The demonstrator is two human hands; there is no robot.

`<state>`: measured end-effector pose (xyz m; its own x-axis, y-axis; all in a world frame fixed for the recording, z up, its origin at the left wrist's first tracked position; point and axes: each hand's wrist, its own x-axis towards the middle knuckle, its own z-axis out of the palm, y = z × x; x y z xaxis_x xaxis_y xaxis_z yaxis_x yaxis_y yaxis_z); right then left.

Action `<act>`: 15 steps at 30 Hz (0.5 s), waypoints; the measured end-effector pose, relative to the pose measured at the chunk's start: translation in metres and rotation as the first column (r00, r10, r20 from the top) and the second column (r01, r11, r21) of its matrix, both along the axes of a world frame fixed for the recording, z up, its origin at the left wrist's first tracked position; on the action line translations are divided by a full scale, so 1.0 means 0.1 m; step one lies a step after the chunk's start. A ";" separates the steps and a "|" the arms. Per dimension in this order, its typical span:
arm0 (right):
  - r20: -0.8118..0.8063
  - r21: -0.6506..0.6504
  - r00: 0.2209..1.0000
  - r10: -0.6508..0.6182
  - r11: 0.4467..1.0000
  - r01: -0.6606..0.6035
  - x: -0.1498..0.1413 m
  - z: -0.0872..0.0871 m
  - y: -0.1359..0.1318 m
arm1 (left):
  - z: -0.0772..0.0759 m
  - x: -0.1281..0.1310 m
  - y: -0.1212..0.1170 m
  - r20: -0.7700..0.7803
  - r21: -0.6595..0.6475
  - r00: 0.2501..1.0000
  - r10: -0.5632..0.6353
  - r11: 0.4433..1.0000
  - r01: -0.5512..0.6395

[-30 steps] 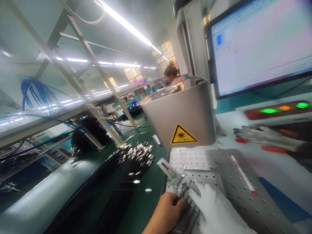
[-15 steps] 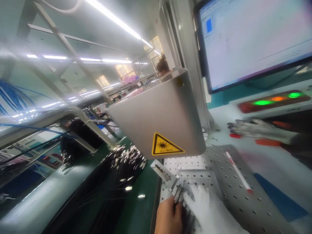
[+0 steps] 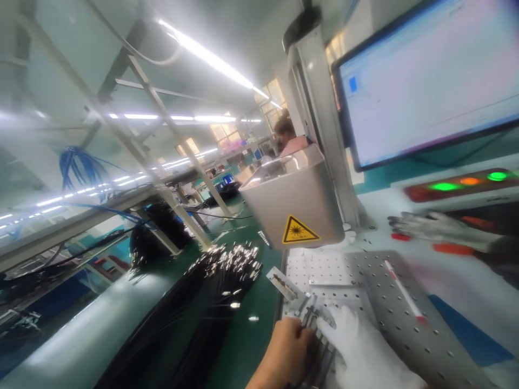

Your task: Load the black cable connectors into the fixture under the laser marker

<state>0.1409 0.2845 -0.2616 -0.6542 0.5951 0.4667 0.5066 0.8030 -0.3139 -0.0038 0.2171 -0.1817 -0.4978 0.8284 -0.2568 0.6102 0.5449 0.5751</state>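
Left grip (image 3: 288, 346) pinching connector (image 3: 307, 315), jig (image 3: 320, 346)

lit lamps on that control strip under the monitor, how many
3, in a row on the dark strip below the monitor: a green lamp on the left, an orange lamp in the middle, a second green lamp on the right. Unlit ones may be hidden.

Factory floor: laser marker (image 3: 298, 202) with warning sticker (image 3: 299, 231), perforated metal plate (image 3: 401, 324), cable bundles (image 3: 194, 308), strip lights (image 3: 211, 54).
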 end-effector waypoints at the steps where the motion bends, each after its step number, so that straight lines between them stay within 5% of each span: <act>1: 0.003 0.014 1.000 0.008 1.000 -0.008 0.01 0.03 0.01 | 0.01 -0.04 -0.01 -0.036 0.029 0.999 -0.001 1.000 0.002; 4: 0.020 0.020 0.999 0.032 0.999 -0.033 0.05 0.09 0.01 | 0.00 -0.15 -0.04 -0.009 0.140 0.999 0.037 0.990 -0.036; 9: 0.026 0.027 1.000 -0.004 1.000 0.003 0.08 0.04 0.01 | -0.12 -0.21 -0.09 0.325 0.162 0.942 0.084 0.976 -0.143; 15: 0.048 0.041 0.999 0.021 0.999 -0.023 0.08 -0.08 0.03 | -0.06 -0.14 -0.09 0.012 0.061 0.993 0.121 0.991 -0.122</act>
